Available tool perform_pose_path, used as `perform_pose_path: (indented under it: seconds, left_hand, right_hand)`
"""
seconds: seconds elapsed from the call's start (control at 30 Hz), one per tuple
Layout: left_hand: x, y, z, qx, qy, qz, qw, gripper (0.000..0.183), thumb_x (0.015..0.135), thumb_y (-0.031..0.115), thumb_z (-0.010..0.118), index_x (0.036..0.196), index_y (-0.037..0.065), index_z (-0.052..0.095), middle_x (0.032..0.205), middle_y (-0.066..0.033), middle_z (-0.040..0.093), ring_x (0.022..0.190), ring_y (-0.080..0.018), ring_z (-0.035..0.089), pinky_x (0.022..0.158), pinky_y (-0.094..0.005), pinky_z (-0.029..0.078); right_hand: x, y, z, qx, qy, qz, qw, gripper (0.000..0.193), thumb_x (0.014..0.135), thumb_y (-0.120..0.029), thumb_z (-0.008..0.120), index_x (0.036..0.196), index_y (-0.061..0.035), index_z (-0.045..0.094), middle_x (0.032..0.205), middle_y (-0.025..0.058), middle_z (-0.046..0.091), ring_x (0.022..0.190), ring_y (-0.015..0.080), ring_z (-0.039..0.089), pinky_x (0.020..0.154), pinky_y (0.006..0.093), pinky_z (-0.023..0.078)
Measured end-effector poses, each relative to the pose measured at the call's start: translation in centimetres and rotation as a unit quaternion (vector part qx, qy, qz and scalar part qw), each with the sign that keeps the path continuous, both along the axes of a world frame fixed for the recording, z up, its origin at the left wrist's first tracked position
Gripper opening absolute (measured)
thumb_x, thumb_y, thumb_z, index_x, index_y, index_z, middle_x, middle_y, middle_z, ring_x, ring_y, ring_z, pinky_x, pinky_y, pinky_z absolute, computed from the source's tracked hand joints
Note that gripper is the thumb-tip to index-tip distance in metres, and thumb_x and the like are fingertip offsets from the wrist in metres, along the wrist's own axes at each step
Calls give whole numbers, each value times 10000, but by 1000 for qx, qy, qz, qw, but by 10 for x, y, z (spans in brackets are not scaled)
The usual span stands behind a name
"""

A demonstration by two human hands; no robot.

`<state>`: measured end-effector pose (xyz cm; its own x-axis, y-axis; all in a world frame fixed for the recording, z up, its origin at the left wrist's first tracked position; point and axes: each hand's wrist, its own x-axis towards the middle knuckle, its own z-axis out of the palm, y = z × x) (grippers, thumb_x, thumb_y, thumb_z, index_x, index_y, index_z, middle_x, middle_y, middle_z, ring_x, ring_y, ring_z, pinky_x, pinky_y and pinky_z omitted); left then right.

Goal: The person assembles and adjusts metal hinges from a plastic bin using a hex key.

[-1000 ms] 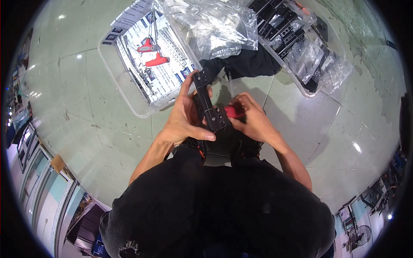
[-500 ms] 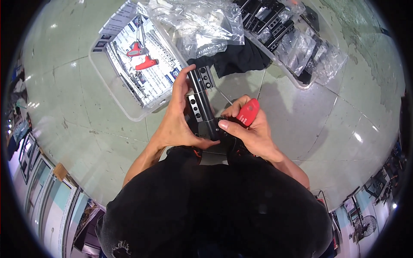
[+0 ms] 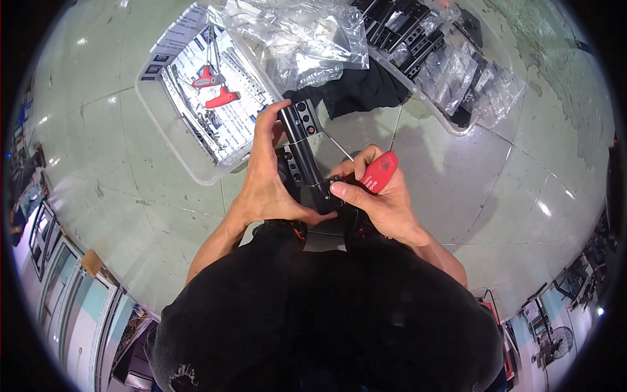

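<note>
My left hand [image 3: 264,176] spans a black barrel hinge [image 3: 303,151], its fingers at the upper end and its thumb at the lower end. Plates with round holes stick out on both sides of the barrel, which leans with its top to the left. In my right hand [image 3: 385,206] is a red-handled hex key [image 3: 379,173]. Its thin metal shaft runs up and left toward the hinge's upper right plate; whether the tip sits in a hole is too small to tell. My right thumb and a finger also pinch a small black part at the hinge's lower right side.
At the left stands a clear plastic bin [image 3: 202,181] with red-handled tools [image 3: 222,98] and metal strips. Clear plastic bags [image 3: 300,39] and a black cloth [image 3: 366,91] lie beside it. Another bin [image 3: 462,132] at the right holds several black hinges [image 3: 401,32].
The hinge has rolled a little and its upper end has shifted slightly left, so its left plate looks darker. The hex key's handle has moved slightly right; both hands keep their hold.
</note>
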<state>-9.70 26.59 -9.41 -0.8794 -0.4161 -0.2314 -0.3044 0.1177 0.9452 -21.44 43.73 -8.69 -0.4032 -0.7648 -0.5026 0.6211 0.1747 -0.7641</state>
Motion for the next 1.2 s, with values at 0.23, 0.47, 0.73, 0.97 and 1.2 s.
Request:
perform_pose_path:
  seconds: [0.23, 0.47, 0.73, 0.97, 1.2]
  left_hand:
    - [4, 7, -3, 70, 15, 52, 996, 1373, 336, 257, 980, 1453, 42, 212, 1334, -129, 355, 1191, -295, 501, 1027, -432, 401]
    - [1, -2, -2, -38, 9, -53, 998, 1418, 333, 211, 978, 1490, 62, 172, 1319, -113, 382, 1155, -255, 523, 976, -409, 436]
    - [3, 2, 9, 376, 29, -48, 925, 1520, 283, 133, 950, 1541, 84, 99, 1220, -60, 454, 921, -160, 530, 779, -279, 460]
    - [6, 3, 31, 378, -33, -76, 922, 1479, 427, -33, 914, 1569, 144, -10, 1205, -48, 521, 937, -103, 529, 798, -254, 449]
    - [8, 19, 25, 323, -50, -30, 945, 1581, 274, 190, 951, 1569, 120, 46, 1081, -77, 561, 784, -124, 576, 695, -246, 464]
  right_hand:
    - [2, 1, -5, -7, -5, 8, 1000, 325, 823, -32, 764, 877, -74, 447, 944, 93, 646, 868, 111, 575, 782, 278, 465]
    - [4, 0, -10, 19, 30, -44, 998, 199, 890, -101, 706, 929, -45, 519, 907, 48, 602, 812, 90, 533, 736, 249, 439]
    - [-22, -20, -16, -23, 112, -22, 993, 304, 922, -168, 663, 1189, -29, 621, 1018, 29, 593, 851, 74, 510, 738, 234, 407]
    - [-13, -33, -15, -22, 4, -82, 996, 229, 930, -129, 649, 1103, 19, 672, 890, 21, 673, 778, 55, 578, 702, 213, 461]
    - [-11, -36, -1, -47, 61, -88, 993, 177, 912, -97, 660, 1048, 15, 658, 819, 5, 647, 736, 32, 551, 646, 202, 443]
